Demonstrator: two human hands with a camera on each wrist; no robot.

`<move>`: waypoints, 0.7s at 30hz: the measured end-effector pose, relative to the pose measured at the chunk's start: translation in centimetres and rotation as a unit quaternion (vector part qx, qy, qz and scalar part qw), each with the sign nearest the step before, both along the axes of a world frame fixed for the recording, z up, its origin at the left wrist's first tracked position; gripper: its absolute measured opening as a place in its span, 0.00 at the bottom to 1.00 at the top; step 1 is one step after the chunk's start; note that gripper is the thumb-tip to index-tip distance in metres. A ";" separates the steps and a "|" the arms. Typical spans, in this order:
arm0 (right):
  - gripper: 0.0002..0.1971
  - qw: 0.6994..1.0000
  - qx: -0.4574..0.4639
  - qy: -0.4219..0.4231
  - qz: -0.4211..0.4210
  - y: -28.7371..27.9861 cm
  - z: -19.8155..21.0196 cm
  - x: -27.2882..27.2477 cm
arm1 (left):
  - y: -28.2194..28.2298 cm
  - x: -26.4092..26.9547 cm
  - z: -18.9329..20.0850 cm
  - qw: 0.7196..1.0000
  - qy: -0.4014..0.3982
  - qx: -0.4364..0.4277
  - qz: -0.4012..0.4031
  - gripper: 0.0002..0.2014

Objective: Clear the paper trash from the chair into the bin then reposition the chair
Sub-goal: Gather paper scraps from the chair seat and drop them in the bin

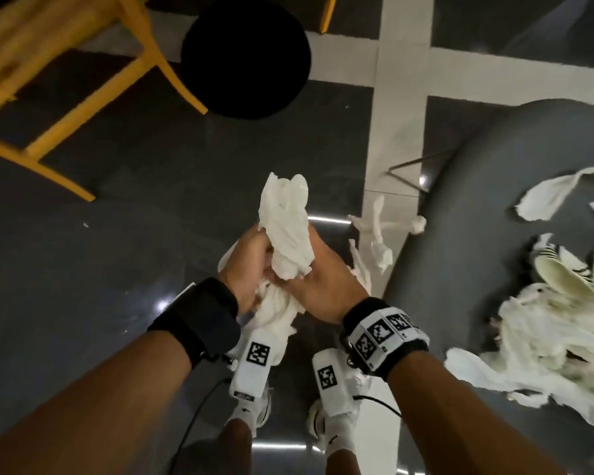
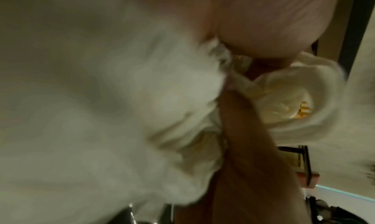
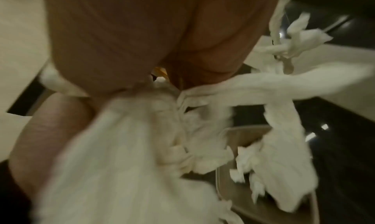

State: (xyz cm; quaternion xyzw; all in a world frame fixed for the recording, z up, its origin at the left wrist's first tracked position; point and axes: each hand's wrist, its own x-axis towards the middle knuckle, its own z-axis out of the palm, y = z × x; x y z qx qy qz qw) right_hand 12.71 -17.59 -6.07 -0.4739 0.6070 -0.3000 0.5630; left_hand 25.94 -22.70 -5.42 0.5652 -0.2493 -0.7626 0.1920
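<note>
Both hands hold one big wad of white paper trash (image 1: 287, 231) over the dark floor in the head view. My left hand (image 1: 249, 265) grips its left side and my right hand (image 1: 318, 279) cups its right side, fingers curled round it. Torn strips (image 1: 374, 241) trail from the wad toward the grey chair (image 1: 487, 200) on the right. More shredded paper (image 1: 546, 323) lies piled on the chair seat. The round black bin (image 1: 246, 56) stands on the floor ahead. The wrist views show blurred paper (image 2: 121, 107) (image 3: 125, 155) pressed against the palms.
A yellow wooden chair frame (image 1: 66, 80) stands at the upper left, close to the bin. A white floor stripe (image 1: 396, 114) runs between the bin and the grey chair. My two feet in white shoes (image 1: 319, 419) are below the hands.
</note>
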 end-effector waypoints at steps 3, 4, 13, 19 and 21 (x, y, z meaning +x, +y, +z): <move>0.25 0.998 0.005 0.018 -0.063 -0.4 -3.5 2.2 | -0.7 2.3 -1.9 0.997 -0.043 -0.036 -0.058 0.15; 0.23 0.996 0.007 0.029 -0.080 -0.5 -4.6 2.6 | -1.0 3.0 -2.8 0.992 -0.067 -0.063 -0.091 0.12; 0.21 0.976 0.057 0.173 -0.118 -1.9 -13.2 4.9 | -1.8 10.4 -13.6 0.929 -0.272 -0.134 -0.210 0.19; 0.35 0.975 0.069 0.208 -0.035 -2.2 -18.4 7.8 | 0.4 13.2 -20.5 0.914 -0.353 -0.100 -0.172 0.30; 0.46 0.955 0.146 0.238 0.094 -2.3 -20.3 7.9 | 0.3 13.4 -22.8 0.920 -0.345 -0.100 -0.159 0.28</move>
